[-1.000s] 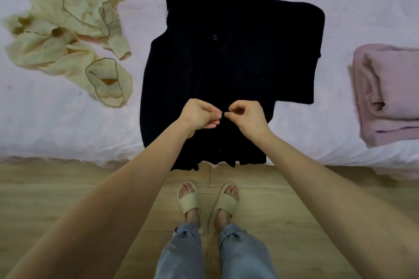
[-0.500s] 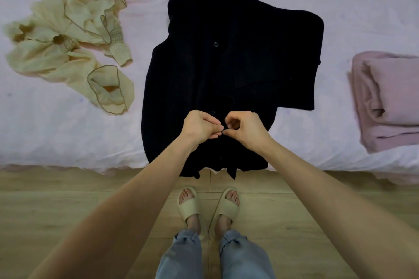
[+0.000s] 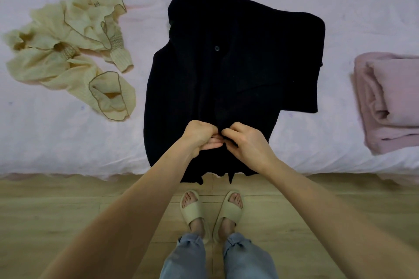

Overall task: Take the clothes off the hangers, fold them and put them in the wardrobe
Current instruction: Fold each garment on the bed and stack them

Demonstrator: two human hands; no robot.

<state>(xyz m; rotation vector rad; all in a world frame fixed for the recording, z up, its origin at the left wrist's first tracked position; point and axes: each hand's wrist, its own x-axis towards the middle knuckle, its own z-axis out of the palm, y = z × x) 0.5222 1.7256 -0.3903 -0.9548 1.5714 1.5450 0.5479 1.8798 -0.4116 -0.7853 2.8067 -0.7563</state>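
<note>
My left hand (image 3: 200, 137) and right hand (image 3: 246, 141) meet fingertip to fingertip, fingers curled, pinching the front placket of a black cardigan (image 3: 226, 79). The cardigan lies flat on the pink bed (image 3: 56, 138), its hem hanging over the near edge.

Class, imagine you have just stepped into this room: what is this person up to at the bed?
A person stands at the edge of a bed covered in a pale pink sheet. A black buttoned garment lies flat on it, its hem hanging over the edge. The left hand and right hand both pinch its front opening low down, apparently working a button. It is not folded yet. A crumpled cream blouse lies to the left, and a folded pink garment to the right.
</note>
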